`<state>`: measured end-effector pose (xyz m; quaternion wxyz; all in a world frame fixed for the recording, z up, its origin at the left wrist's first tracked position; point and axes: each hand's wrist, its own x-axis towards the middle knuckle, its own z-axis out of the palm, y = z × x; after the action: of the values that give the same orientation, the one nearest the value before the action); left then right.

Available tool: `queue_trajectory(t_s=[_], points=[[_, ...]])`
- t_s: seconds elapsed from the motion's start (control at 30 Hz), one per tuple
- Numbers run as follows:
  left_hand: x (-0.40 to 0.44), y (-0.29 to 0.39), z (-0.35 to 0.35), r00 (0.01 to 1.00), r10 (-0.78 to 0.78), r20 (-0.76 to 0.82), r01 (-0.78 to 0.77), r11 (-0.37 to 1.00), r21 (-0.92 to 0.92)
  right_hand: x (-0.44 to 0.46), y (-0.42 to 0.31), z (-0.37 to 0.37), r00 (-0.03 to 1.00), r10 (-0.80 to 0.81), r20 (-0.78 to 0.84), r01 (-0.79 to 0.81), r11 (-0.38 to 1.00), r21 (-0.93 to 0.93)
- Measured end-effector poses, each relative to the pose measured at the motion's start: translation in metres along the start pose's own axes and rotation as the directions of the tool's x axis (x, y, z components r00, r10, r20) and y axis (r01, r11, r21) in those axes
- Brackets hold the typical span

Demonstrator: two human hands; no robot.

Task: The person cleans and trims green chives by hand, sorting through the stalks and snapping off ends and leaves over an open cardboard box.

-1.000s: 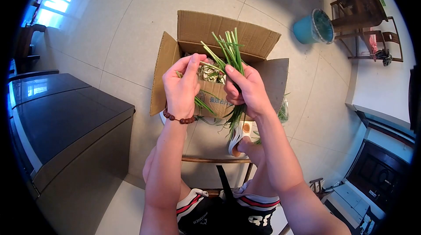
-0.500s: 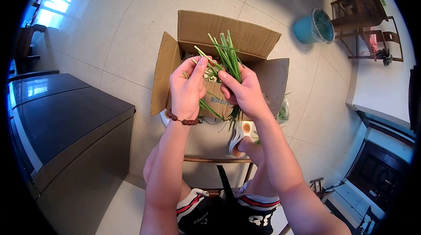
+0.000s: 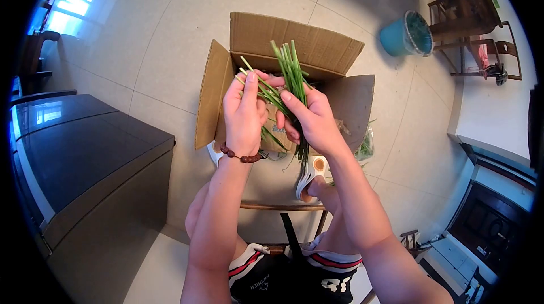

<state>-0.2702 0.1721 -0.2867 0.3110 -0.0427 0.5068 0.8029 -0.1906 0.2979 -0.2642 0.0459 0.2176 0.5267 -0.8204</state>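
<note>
A bundle of long green stalks point(image 3: 292, 71) with pale ends pointing up is held in my right hand point(image 3: 314, 120), thumb across it. My left hand point(image 3: 243, 111) is closed, pinching a few thinner stalks point(image 3: 247, 69) that slant from its fingertips toward the bundle. More green stalks stick out below the left palm. Both hands are over an open cardboard box point(image 3: 294, 40) on the floor, whose contents are mostly hidden by the hands. Dark leafy ends hang below my right hand.
White sandals point(image 3: 310, 176) on my feet stand at the near side of the box. A clear bag with greens point(image 3: 366, 146) lies to its right. Further off are a blue lined bucket point(image 3: 403, 37) and wooden furniture point(image 3: 467, 9). A dark cabinet point(image 3: 96, 173) stands at left.
My left hand has moved slightly right, nearer my right hand, with the thin stalks now more clearly between its fingertips. The bundle has turned a little more upright.
</note>
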Motion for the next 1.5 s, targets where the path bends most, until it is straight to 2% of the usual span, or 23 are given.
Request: queue_trajectory(t_s=[0.37,0.5,0.57,0.63,0.73,0.8,0.87,0.9,0.97,1.07,1.13,1.2,1.27,1.33,1.5], points=[[0.004,0.005,-0.006,0.999,0.016,0.03,-0.011,0.985,-0.172,-0.001,-0.005,-0.002,0.999,0.014,0.048,-0.018,0.997,0.077],[0.003,0.009,-0.005,1.0,0.003,-0.029,-0.008,0.986,-0.166,0.0,-0.003,-0.005,0.999,0.037,0.031,-0.039,0.997,0.071],[0.003,0.009,-0.006,0.999,0.005,-0.033,-0.011,0.986,-0.164,0.001,-0.002,-0.006,0.999,-0.018,0.035,0.017,0.999,0.041],[0.003,0.01,-0.006,1.0,0.007,-0.007,-0.007,0.999,-0.038,0.001,-0.001,-0.005,0.999,-0.039,0.034,0.038,0.999,0.032],[0.003,0.006,-0.003,1.0,0.005,-0.007,-0.004,0.999,0.047,-0.003,-0.009,-0.001,0.997,-0.044,0.059,0.044,0.999,-0.008],[0.001,0.006,0.0,1.0,0.013,-0.009,-0.013,0.999,0.05,-0.004,-0.01,-0.002,0.996,-0.026,0.085,0.03,0.999,-0.04],[0.0,0.007,0.001,1.0,0.022,-0.011,-0.021,0.998,0.054,-0.004,-0.004,-0.005,0.997,0.077,-0.003,-0.077,0.989,-0.129],[0.0,0.007,0.0,1.0,0.009,0.008,-0.01,1.0,0.016,-0.004,-0.004,-0.004,0.997,0.077,-0.003,-0.077,0.989,-0.129],[0.0,0.008,0.0,1.0,-0.003,0.026,0.003,1.0,-0.022,-0.003,-0.004,-0.002,0.995,0.028,-0.095,-0.04,0.992,-0.124],[-0.001,0.007,0.002,0.998,-0.011,0.054,0.013,0.999,-0.046,-0.002,-0.004,-0.002,0.994,-0.001,-0.107,-0.009,0.995,-0.099],[-0.002,0.005,0.004,0.998,-0.027,0.061,0.025,0.999,0.036,0.0,0.002,-0.003,0.995,-0.028,-0.099,0.016,0.993,-0.116],[-0.001,0.004,0.002,0.999,-0.02,0.049,0.019,1.0,0.023,0.001,0.002,-0.002,0.995,-0.053,-0.089,0.041,0.99,-0.132],[0.0,0.002,0.0,0.999,-0.012,0.036,0.012,1.0,0.011,-0.002,-0.005,0.0,0.995,0.041,-0.093,-0.048,0.996,-0.071],[0.002,0.002,-0.003,0.999,-0.012,-0.049,0.007,0.995,-0.098,-0.002,-0.003,-0.002,0.996,0.055,-0.075,-0.06,0.996,-0.06],[0.002,0.007,-0.004,0.993,-0.024,-0.117,0.008,0.99,-0.14,-0.003,-0.003,-0.007,0.989,0.147,0.026,-0.147,0.989,-0.015]])
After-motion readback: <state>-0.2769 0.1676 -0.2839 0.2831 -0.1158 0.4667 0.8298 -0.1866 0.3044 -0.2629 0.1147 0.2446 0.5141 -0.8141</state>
